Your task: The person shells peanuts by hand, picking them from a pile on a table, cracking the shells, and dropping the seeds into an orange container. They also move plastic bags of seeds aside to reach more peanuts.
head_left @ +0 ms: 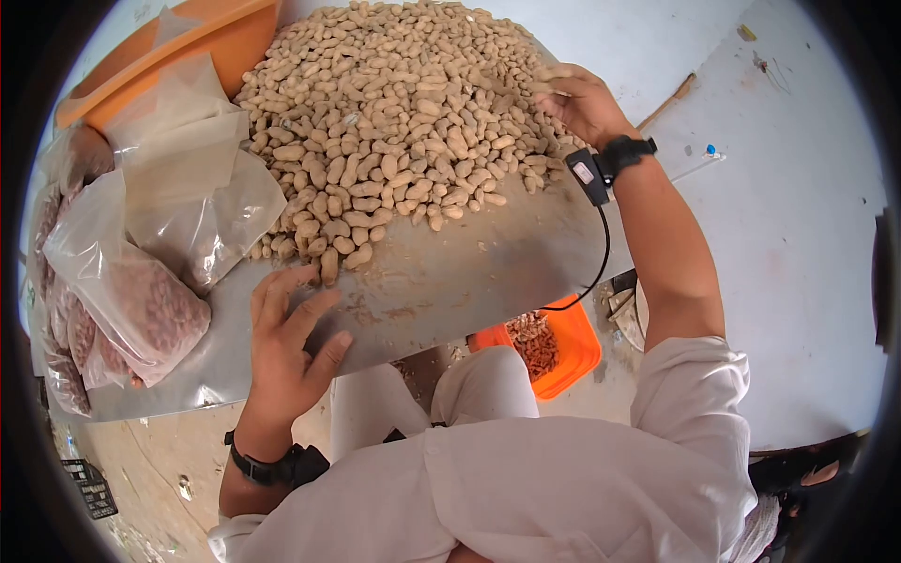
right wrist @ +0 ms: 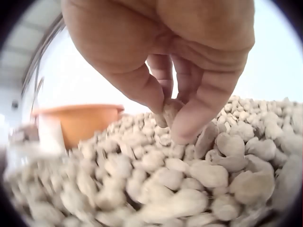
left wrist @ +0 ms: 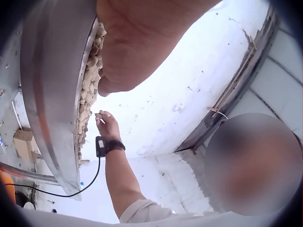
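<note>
A wide heap of unshelled peanuts (head_left: 404, 122) covers the back of a metal tabletop (head_left: 422, 281). At the heap's right side my right hand (head_left: 591, 108) reaches in, and in the right wrist view its thumb and fingertips pinch a peanut (right wrist: 173, 109) just above the others. My left hand (head_left: 286, 347) lies over the front of the tabletop with its fingers spread and loosely bent. Its fingertips are right by a single peanut (head_left: 328, 266) at the heap's near edge.
Clear plastic bags of reddish nuts (head_left: 141, 300) lie on the left, with a large orange basin (head_left: 178, 56) behind them. Below the table's front edge stands an orange container (head_left: 572, 347) holding reddish-brown bits. A black cable (head_left: 605, 253) hangs from the right wrist.
</note>
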Demonstrator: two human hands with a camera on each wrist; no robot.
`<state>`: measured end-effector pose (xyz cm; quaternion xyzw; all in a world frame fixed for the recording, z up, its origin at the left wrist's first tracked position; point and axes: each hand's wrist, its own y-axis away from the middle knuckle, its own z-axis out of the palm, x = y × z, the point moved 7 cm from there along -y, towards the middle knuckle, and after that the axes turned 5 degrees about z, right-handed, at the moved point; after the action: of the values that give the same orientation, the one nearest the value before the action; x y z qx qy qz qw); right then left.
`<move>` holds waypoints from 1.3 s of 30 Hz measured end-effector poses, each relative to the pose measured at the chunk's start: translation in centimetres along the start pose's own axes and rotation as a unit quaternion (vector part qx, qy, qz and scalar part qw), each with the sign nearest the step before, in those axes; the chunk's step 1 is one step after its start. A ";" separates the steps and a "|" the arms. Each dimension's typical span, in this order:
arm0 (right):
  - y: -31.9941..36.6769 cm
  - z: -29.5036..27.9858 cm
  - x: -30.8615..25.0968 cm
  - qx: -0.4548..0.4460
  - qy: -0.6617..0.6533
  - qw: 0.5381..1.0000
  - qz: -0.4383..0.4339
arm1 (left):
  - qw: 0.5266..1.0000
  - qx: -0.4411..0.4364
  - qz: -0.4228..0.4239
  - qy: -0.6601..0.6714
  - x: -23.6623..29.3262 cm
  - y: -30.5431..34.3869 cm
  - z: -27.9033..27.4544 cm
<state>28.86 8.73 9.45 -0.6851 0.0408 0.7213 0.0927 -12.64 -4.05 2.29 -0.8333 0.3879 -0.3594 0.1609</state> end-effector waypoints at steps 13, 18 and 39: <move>3.2 -2.4 1.3 0.014 0.022 0.997 0.077 | 1.000 0.002 0.012 -0.015 -0.1 0.2 0.1; 4.8 -3.5 2.2 0.010 0.102 0.988 0.112 | 1.000 0.002 0.013 -0.009 -0.1 0.2 0.3; 3.7 -1.1 5.0 -0.053 0.702 0.706 -0.081 | 1.000 0.005 0.006 -0.021 0.0 0.2 0.3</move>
<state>28.98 5.25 4.19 -0.9980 0.0002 0.0229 0.0588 -12.52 -4.18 1.98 -0.8379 0.3873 -0.3426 0.1750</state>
